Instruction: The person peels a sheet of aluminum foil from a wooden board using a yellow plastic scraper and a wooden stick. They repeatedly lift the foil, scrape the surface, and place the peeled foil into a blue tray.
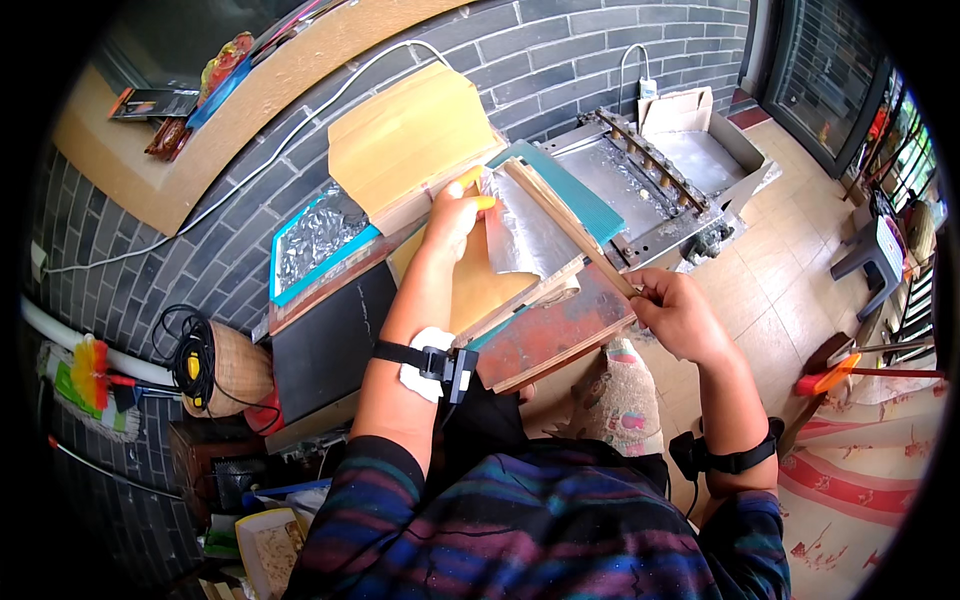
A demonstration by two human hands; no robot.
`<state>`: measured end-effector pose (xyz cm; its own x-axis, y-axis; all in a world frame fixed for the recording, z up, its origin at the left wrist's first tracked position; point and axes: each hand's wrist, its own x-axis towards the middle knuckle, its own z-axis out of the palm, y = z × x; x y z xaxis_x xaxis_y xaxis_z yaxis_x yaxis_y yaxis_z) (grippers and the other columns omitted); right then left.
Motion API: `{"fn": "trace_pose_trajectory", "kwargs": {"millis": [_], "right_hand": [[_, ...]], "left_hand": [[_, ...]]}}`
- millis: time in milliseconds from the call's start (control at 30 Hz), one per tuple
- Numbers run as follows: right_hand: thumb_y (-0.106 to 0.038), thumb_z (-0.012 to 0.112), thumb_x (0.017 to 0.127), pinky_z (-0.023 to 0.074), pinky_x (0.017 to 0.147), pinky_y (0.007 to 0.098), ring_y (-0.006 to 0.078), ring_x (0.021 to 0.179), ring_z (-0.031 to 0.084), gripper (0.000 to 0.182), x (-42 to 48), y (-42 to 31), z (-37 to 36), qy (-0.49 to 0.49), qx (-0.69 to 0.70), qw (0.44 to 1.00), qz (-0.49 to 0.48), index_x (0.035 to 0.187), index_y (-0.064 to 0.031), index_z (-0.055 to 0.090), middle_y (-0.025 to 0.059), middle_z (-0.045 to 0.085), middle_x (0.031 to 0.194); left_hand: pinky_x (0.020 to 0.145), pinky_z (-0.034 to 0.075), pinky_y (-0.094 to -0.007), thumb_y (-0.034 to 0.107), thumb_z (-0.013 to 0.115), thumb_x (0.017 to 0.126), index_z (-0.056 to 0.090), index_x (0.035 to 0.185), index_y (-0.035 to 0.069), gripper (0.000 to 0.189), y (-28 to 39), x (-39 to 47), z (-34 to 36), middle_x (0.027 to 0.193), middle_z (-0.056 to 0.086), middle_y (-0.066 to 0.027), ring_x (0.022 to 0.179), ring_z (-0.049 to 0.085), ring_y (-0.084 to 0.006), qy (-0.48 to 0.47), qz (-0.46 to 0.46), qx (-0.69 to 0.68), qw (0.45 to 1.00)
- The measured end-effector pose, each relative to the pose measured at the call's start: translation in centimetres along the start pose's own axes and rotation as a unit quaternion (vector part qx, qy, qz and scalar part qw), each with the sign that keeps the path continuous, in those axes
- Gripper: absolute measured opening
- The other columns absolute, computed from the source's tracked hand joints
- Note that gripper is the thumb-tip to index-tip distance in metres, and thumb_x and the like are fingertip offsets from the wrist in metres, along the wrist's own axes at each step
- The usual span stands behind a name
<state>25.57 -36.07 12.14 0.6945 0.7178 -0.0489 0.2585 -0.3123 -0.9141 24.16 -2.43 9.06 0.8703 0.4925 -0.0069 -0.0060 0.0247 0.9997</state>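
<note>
Yellow finger cots cover at least two fingertips of my left hand [454,217], which is at the left edge of a silvery foil sheet [525,232]; whether it pinches the foil is unclear. In my right hand [675,311] is the near end of a long, thin wooden strip [574,232], which slants along the foil's right side. Under the foil lies yellow-brown paper [487,289] on a stack of boards. A larger brown paper sheet [409,135] rests on a block behind my left hand. A ribbed teal mat [570,191] lies beyond the strip.
A blue-rimmed tray [274,259] of shiny foil scraps stands left, by the grey brick wall. At the back right is a metal device with a bar [652,161] and an open box. The worn reddish board's edge [562,364] faces me. A grey stool [874,259] stands far right.
</note>
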Motion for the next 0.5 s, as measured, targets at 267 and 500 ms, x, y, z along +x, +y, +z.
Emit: {"fn": "trace_pose_trajectory", "kwargs": {"millis": [267, 500], "right_hand": [[-0.002, 0.055, 0.085, 0.0404, 0.054, 0.0245, 0.007, 0.06, 0.048, 0.021, -0.03, 0.41, 0.14, 0.008, 0.01, 1.0, -0.015, 0.104, 0.0018, 0.063, -0.0005, 0.053, 0.067], [-0.001, 0.054, 0.085, 0.0407, 0.054, 0.0249, 0.0072, 0.061, 0.048, 0.023, -0.24, 0.04, 0.05, 0.0, -0.021, 1.0, -0.023, 0.105, 0.0018, 0.062, 0.0006, 0.054, 0.068]], "left_hand": [[0.075, 0.05, -0.0261, -0.008, 0.057, 0.079, 0.042, 0.136, -0.003, 0.059, -0.07, -0.3, -0.12, 0.13, 0.052, -0.0144, 0.088, 0.061, -0.0162, -0.007, 0.009, -0.051, 0.999], [0.073, 0.05, -0.026, -0.007, 0.058, 0.079, 0.043, 0.136, -0.004, 0.059, -0.11, -0.17, -0.03, 0.126, 0.054, -0.0152, 0.086, 0.062, -0.0166, -0.002, 0.015, -0.013, 1.0]]}}
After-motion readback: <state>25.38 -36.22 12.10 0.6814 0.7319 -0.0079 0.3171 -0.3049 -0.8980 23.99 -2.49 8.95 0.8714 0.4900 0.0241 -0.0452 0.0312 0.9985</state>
